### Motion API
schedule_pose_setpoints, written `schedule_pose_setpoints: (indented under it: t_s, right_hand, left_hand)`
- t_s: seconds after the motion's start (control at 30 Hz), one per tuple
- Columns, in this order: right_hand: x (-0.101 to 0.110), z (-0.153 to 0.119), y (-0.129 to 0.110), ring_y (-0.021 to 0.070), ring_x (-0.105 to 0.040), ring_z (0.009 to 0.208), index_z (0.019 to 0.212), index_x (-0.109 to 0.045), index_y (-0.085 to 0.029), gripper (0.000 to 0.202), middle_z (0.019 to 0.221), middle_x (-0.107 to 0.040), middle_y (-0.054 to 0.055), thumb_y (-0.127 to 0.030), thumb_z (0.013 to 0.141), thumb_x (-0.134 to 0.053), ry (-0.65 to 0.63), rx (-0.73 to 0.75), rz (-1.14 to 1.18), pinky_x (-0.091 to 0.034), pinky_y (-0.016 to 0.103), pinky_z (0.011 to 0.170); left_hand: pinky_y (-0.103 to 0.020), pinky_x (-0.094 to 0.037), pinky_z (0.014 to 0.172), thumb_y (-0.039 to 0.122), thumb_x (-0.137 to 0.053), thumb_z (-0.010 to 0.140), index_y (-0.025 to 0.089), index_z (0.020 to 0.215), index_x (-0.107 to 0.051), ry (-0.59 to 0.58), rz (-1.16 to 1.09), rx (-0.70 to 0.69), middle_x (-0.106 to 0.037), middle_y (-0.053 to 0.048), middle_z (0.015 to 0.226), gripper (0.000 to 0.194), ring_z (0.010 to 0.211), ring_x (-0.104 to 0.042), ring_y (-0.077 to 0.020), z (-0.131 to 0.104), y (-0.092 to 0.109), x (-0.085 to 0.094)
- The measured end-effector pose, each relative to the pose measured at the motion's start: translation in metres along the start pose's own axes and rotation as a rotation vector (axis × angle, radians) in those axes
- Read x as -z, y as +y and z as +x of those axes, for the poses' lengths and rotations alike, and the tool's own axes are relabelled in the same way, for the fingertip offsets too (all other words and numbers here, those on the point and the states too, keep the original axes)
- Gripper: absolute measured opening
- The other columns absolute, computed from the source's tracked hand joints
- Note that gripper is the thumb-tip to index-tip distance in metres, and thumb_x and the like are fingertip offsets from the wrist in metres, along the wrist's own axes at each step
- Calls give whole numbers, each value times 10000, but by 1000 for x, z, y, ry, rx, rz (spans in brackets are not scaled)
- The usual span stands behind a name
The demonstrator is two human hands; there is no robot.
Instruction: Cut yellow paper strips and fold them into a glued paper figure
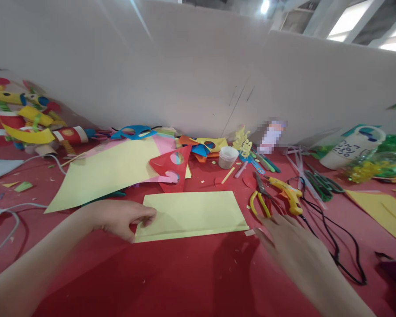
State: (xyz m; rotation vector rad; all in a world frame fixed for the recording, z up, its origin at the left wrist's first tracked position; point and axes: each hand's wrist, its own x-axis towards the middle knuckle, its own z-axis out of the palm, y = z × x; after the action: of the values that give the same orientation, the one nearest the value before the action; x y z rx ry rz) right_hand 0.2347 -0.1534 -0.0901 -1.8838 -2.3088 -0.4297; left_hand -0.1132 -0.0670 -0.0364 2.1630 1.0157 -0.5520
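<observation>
A folded strip of pale yellow paper [191,213] lies flat in front of me, with a narrow crease along its near edge. My left hand [127,219] is closed on its left end, thumb and fingers pinching the edge. To the right, my right hand [285,235] is stretched out low over the table with its fingers apart and holds nothing. Its fingertips are beside the handles of a hand tool with a yellow loop handle [260,204]; whether they touch is not clear. A small pale scrap [250,232] lies at the paper's near right corner.
A yellow glue gun [288,196] with a black cord [339,237] lies right. Behind are a large yellow sheet [108,169], red cut-out mask [176,169], white cup [228,157] and green-handled scissors [321,185]. Paper toys [23,119] stand far left, below a grey wall [185,66].
</observation>
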Motion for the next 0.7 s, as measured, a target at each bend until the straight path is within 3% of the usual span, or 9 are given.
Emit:
schedule_pose_setpoints:
  t_s: [0.1, 0.23, 0.37, 0.57, 0.63, 0.7]
  right_hand:
    - [3, 12, -6, 233, -553, 696, 841, -565, -196, 240, 737, -591, 74, -352, 868, -385, 21, -7, 99, -385, 325, 570]
    - [-6, 24, -26, 206, -521, 688, 754, -470, -198, 325, 731, -542, 44, -519, 805, -477, 12, 21, 262, -391, 299, 578]
    - [-21, 25, -41, 217, -513, 725, 748, -457, -190, 425, 731, -512, 45, -615, 750, -477, 28, 29, 286, -398, 314, 609]
    - [-28, 24, -42, 231, -503, 755, 770, -467, -185, 460, 762, -512, 53, -642, 724, -485, -4, 3, 280, -399, 337, 636]
    - [-28, 25, -41, 234, -503, 762, 777, -469, -183, 462, 772, -511, 56, -641, 721, -490, -20, -3, 285, -399, 344, 647]
    - [-29, 25, -41, 238, -504, 772, 786, -465, -178, 469, 783, -511, 58, -641, 718, -494, -38, -7, 298, -398, 355, 664]
  left_hand:
    - [-224, -265, 489, 173, -518, 563, 210, 793, -465, -11, -12, 12, -478, 13, 699, 239, 609, -454, -162, 0, -2, -1]
    - [-230, -273, 496, 175, -518, 561, 212, 793, -464, -3, -23, 4, -484, 9, 707, 241, 613, -456, -164, 2, -6, -2]
    - [-231, -267, 487, 186, -518, 567, 215, 795, -458, 3, -13, -3, -478, 11, 706, 238, 601, -449, -161, 4, -9, -4]
    - [-234, -291, 501, 171, -522, 585, 215, 809, -492, -6, 9, -5, -484, 17, 683, 230, 603, -461, -160, -5, -8, 4]
    - [-241, -332, 541, 188, -498, 657, 223, 858, -523, 66, 16, 31, -515, 8, 718, 205, 636, -491, -168, -7, 2, 7]
    - [-263, -385, 620, 267, -450, 769, 222, 912, -543, 285, 6, 52, -561, -17, 816, 176, 716, -522, -180, -1, 20, 3]
